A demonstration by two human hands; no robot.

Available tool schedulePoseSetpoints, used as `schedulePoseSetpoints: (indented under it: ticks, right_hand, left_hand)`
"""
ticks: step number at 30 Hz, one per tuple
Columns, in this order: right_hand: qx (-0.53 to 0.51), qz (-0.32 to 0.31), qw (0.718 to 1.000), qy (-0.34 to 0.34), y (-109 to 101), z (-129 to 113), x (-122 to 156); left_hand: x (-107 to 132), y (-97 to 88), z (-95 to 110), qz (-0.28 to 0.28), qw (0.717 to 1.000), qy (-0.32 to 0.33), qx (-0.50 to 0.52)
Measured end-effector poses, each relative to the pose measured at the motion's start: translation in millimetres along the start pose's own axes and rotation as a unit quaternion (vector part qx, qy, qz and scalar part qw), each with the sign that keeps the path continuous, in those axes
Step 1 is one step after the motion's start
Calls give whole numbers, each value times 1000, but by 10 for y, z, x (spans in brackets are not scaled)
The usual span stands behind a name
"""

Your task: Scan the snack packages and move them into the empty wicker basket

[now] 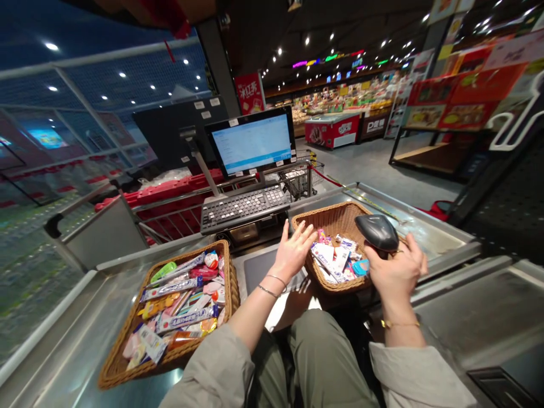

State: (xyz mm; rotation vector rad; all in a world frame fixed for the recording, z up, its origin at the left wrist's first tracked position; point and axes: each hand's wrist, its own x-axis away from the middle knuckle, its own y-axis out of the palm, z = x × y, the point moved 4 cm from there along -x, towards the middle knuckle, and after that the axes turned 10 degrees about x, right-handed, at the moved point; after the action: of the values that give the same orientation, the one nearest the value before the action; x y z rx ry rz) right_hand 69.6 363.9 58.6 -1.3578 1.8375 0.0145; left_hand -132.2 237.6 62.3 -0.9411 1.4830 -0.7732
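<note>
Sleeves — right fingers round scanner — left fingers spread

Black handheld scanner, raised, over brown wicker basket, small packets inside

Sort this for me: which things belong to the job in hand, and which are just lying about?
Likely the job:
black scanner, in the right hand
right basket, at the left hand
left basket
lit screen

Just around:
red freezer
red boxes

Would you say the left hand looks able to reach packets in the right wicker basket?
Probably yes: the left hand is at the rim of the wicker basket, with nothing covering the nearest packets.
</note>
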Motion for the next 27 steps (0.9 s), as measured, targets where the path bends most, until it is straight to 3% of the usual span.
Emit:
schedulePoseSetpoints:
  ticks: [12, 27]
  right_hand:
    - [-49, -49, 996, -50, 170, -488, 251]
    - [-113, -127, 973, -158, 428, -1274, 685]
  left_hand:
    - [642, -419, -254, -4, 993, -114, 29]
    - [1898, -971, -933, -18, 964, -263, -27]
